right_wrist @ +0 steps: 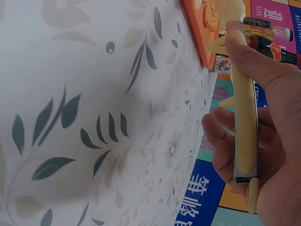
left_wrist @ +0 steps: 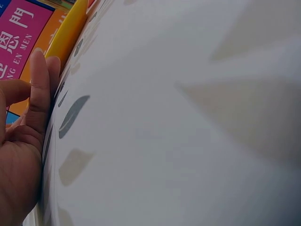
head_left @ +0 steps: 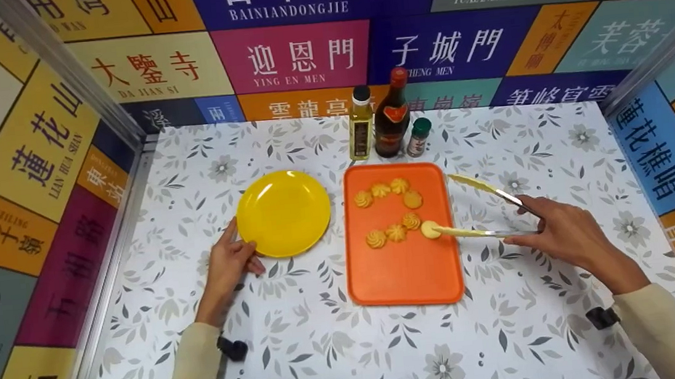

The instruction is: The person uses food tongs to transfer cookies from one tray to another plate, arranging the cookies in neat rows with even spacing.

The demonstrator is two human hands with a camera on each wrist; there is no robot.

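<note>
The tongs [head_left: 465,232] are held at the right of the orange tray [head_left: 404,276]. Their closed end is kept in the right hand [head_left: 564,232], which is wrapped around them, and their two arms are spread wide. One tip is put over the tray, at a pale round piece [head_left: 427,229] that may be a cookie; the other is held by the tray's right edge.

To do this well, both tips should be brought over the tray, one on each side of the piece, then squeezed softly, since cookies may crumble. The other cookies [head_left: 396,232] on the tray should not be bumped.

The tips are pointed left, at the tray, and the back end is pointed right, away from it. The long way of the tongs is laid from side to side, across the tray's own long way.

To the left of the tray, the yellow plate [head_left: 284,213] is touched at its rim by the left hand [head_left: 230,262]; whether the rim is pinched cannot be told. Past the tray's far edge, an oil bottle [head_left: 361,128], a dark bottle [head_left: 390,122] and a green-capped jar [head_left: 417,139] are lined up.
</note>
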